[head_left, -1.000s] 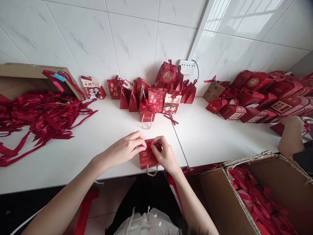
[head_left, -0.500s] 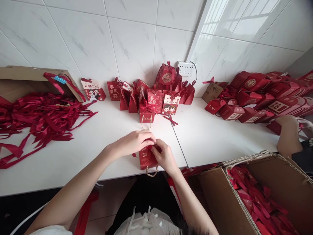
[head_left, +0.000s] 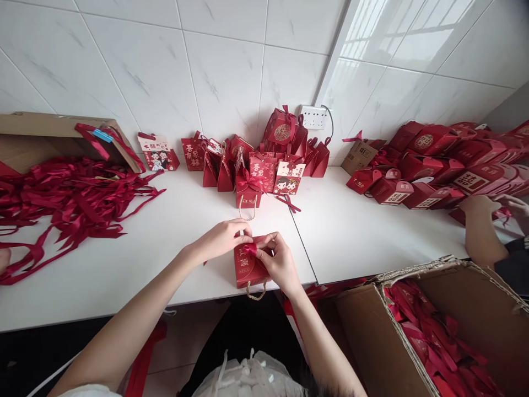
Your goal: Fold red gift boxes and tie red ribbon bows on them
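A small red gift box [head_left: 247,269] with gold characters and a rope handle stands at the front edge of the white table [head_left: 165,231]. A red ribbon [head_left: 250,249] sits on top of the box. My left hand [head_left: 221,238] comes in from the left and pinches the ribbon with closed fingers. From the right, my right hand [head_left: 278,260] pinches the same ribbon and rests against the box.
Finished red gift boxes [head_left: 264,157] cluster by the wall. Loose red ribbons [head_left: 61,198] spread at the left beside an open cardboard box [head_left: 37,135]. More red boxes [head_left: 446,165] pile at the right, where another person's hand [head_left: 481,226] rests. A carton of flat red boxes [head_left: 438,331] stands at the lower right.
My left hand's fingers have drawn back a little to the left, uncovering the ribbon on top of the box. The box stays in place.
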A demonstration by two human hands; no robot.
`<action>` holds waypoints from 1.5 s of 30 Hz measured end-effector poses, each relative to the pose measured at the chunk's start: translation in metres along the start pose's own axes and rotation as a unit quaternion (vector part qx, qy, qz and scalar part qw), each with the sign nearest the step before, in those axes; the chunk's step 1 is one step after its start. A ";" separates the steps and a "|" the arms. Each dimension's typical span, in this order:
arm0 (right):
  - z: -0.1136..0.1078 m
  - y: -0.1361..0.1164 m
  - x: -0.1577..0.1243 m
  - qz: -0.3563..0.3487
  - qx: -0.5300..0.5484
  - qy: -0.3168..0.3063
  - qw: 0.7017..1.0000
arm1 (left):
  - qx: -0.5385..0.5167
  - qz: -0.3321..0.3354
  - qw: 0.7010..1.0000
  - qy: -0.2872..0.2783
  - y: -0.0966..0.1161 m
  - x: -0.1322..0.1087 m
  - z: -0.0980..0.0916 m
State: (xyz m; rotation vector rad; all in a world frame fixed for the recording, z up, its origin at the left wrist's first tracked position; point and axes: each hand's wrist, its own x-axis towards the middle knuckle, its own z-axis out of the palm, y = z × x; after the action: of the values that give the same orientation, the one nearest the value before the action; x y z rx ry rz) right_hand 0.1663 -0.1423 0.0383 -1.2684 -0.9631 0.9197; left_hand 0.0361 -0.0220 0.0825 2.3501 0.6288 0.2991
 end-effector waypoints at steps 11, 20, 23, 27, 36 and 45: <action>0.003 0.005 -0.004 -0.023 -0.077 0.063 0.995 | -0.067 -0.012 0.990 0.126 0.006 -0.031 0.044; -0.003 -0.003 -0.009 -0.005 -0.158 0.068 0.985 | -0.146 -0.059 0.977 0.146 0.007 -0.030 0.059; -0.005 -0.008 -0.007 0.012 -0.164 0.060 0.985 | -0.182 -0.081 0.972 0.128 0.008 -0.028 0.058; -0.004 -0.010 -0.005 0.014 -0.188 0.060 0.980 | -0.213 -0.100 0.964 0.126 0.008 -0.024 0.057; -0.004 0.004 -0.003 -0.109 -0.237 0.068 0.963 | -0.279 -0.098 0.941 0.165 0.005 -0.026 0.065; -0.004 0.001 -0.018 -0.300 -0.334 0.069 0.891 | -0.308 -0.108 0.920 0.218 0.007 -0.026 0.069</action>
State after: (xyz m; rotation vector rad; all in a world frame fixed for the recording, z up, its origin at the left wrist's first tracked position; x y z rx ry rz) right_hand 0.1638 -0.1603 0.0356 -1.4317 -1.5124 -0.0100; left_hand 0.0417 -0.0783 0.0346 1.5970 0.8477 0.8063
